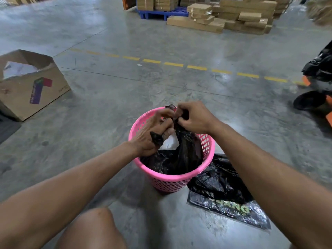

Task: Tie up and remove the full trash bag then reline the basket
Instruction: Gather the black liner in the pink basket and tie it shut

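A pink perforated basket (168, 182) stands on the concrete floor in front of me. Inside it sits a full black trash bag (177, 159) with white paper showing through its gap. My left hand (152, 133) grips one black handle of the bag above the basket's left rim. My right hand (192, 117) pinches the other handle over the far rim, close to the left hand's fingertips. A spare black bag (224, 191) with green printing lies flat on the floor, touching the basket's right side.
An open cardboard box (30, 87) sits on the floor at the left. Stacked cartons (233, 17) and a blue pallet (158, 13) stand at the back. A black and orange pallet truck (316, 90) is at the right edge. My bare knee (93, 229) is below.
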A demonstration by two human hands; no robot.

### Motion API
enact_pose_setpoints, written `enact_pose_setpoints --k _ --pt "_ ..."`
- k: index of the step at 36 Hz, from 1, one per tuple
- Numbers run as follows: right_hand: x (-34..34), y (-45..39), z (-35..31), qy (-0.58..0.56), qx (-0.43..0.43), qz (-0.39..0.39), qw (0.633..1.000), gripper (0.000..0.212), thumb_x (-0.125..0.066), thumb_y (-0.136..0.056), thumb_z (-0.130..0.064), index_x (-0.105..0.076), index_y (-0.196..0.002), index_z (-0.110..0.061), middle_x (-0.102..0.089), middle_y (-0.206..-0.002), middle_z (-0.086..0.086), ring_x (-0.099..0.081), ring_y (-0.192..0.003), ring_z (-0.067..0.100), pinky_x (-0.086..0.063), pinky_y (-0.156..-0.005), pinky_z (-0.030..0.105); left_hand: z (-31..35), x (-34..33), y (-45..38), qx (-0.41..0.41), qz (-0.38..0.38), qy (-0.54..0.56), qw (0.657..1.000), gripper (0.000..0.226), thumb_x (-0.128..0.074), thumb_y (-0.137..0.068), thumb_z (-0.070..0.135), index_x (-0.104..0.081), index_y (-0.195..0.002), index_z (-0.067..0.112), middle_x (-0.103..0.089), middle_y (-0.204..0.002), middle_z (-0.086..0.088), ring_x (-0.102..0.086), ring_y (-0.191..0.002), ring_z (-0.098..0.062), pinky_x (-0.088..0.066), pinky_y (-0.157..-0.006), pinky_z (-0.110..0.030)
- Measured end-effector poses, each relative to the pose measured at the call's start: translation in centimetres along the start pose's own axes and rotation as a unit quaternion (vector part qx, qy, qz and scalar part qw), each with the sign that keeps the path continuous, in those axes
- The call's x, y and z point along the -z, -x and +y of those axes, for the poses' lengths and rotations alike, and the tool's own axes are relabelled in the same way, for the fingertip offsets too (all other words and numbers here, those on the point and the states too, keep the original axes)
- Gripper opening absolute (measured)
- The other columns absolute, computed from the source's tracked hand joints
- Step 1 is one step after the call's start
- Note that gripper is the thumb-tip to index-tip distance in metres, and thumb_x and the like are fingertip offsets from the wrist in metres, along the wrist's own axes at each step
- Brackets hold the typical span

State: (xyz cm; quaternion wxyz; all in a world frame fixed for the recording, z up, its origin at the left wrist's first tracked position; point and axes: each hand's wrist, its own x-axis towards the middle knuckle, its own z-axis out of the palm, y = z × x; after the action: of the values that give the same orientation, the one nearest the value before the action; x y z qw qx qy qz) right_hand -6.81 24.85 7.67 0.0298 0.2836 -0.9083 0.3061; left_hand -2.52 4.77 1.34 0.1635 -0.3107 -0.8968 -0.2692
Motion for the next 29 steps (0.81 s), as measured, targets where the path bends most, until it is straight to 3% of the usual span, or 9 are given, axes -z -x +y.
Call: enact_pose_setpoints --k 3,5,9,11,14,18,20,24,29 --pt "-0.8 0.7 1.3 -0.045 -0.029 0.019 0.998 0.007 -0.065 -0.072 -0.014 -0.070 -0.073 -0.018 -0.068 -0.073 -0.001 -0.066 -0.074 0.017 -0.051 -0.073 0.029 -0.1 -0.1 -0.3 0.103 0.099 0.087 0.986 0.007 -0.046 -0.103 0.026 -0.045 -0.110 0.025 -0.041 -0.130 -0.010 -0.056 -0.114 -0.024 -0.045 -0.103 -0.037" --pt "-1.2 1.1 2.1 -0.078 -0.047 0.026 0.996 0.003 -0.073 -0.073 -0.017 -0.071 -0.073 -0.020 -0.064 -0.071 -0.006 -0.062 -0.070 0.011 -0.048 -0.071 0.025 -0.8 0.1 -0.4 0.139 0.110 0.011 0.984 0.009 -0.045 -0.103 0.030 -0.046 -0.105 0.021 -0.046 -0.117 -0.006 -0.055 -0.106 -0.024 -0.045 -0.095 -0.045" --pt "-1.4 1.4 4.2 -0.126 -0.115 0.041 0.985 0.020 -0.086 -0.072 -0.030 -0.072 -0.071 -0.016 -0.065 -0.068 -0.004 -0.055 -0.065 0.006 -0.044 -0.068 0.025 -3.2 0.2 1.4 0.176 -0.021 -0.143 0.974 0.019 -0.041 -0.099 0.040 -0.046 -0.100 0.022 -0.046 -0.104 -0.003 -0.049 -0.097 -0.028 -0.039 -0.087 -0.044" --pt "-1.4 2.0 5.6 -0.104 -0.158 0.038 0.981 0.022 -0.089 -0.072 -0.025 -0.072 -0.072 -0.010 -0.069 -0.069 0.008 -0.054 -0.063 0.008 -0.043 -0.063 0.020 -4.5 0.7 2.6 0.193 -0.104 -0.233 0.947 0.021 -0.047 -0.092 0.036 -0.049 -0.106 0.020 -0.047 -0.111 -0.009 -0.048 -0.104 -0.032 -0.038 -0.088 -0.046" --pt "-1.5 3.2 7.6 -0.024 -0.216 0.010 0.976 0.022 -0.089 -0.073 -0.024 -0.074 -0.075 -0.008 -0.069 -0.068 0.002 -0.057 -0.062 0.010 -0.040 -0.057 0.012 -5.1 1.6 3.8 0.208 -0.202 -0.339 0.895 0.036 -0.047 -0.083 0.031 -0.055 -0.115 0.017 -0.046 -0.122 -0.014 -0.042 -0.113 -0.035 -0.036 -0.088 -0.045" --pt "-2.0 4.2 8.8 0.061 -0.245 -0.001 0.968 0.019 -0.085 -0.075 -0.029 -0.074 -0.077 -0.013 -0.074 -0.077 0.005 -0.068 -0.078 0.023 -0.055 -0.074 0.033 -4.7 1.4 4.5 0.198 -0.252 -0.403 0.857 0.035 -0.046 -0.091 0.029 -0.054 -0.122 0.017 -0.043 -0.129 -0.013 -0.039 -0.118 -0.035 -0.032 -0.089 -0.044" --pt "-2.2 4.2 8.4 0.085 -0.251 -0.002 0.964 0.016 -0.083 -0.076 -0.026 -0.073 -0.076 -0.014 -0.074 -0.078 0.007 -0.068 -0.080 0.026 -0.058 -0.076 0.038 -4.8 1.6 4.5 0.203 -0.267 -0.415 0.846 0.036 -0.046 -0.090 0.029 -0.054 -0.124 0.019 -0.041 -0.130 -0.011 -0.037 -0.119 -0.034 -0.033 -0.090 -0.044" --pt "-2.0 3.6 7.7 0.128 -0.262 -0.008 0.956 0.013 -0.078 -0.079 -0.019 -0.068 -0.074 -0.015 -0.073 -0.079 0.009 -0.069 -0.079 0.029 -0.056 -0.069 0.034 -5.3 1.8 4.8 0.200 -0.288 -0.420 0.837 0.040 -0.047 -0.089 0.031 -0.051 -0.128 0.020 -0.038 -0.135 -0.010 -0.036 -0.122 -0.034 -0.032 -0.091 -0.044" --pt "-1.2 3.1 7.5 0.132 -0.271 -0.038 0.953 0.015 -0.080 -0.081 -0.022 -0.067 -0.076 -0.016 -0.070 -0.080 0.007 -0.069 -0.082 0.029 -0.054 -0.069 0.033 -5.9 2.3 5.0 0.226 -0.286 -0.340 0.867 0.036 -0.048 -0.089 0.031 -0.054 -0.125 0.025 -0.040 -0.136 -0.005 -0.037 -0.123 -0.033 -0.033 -0.095 -0.044"
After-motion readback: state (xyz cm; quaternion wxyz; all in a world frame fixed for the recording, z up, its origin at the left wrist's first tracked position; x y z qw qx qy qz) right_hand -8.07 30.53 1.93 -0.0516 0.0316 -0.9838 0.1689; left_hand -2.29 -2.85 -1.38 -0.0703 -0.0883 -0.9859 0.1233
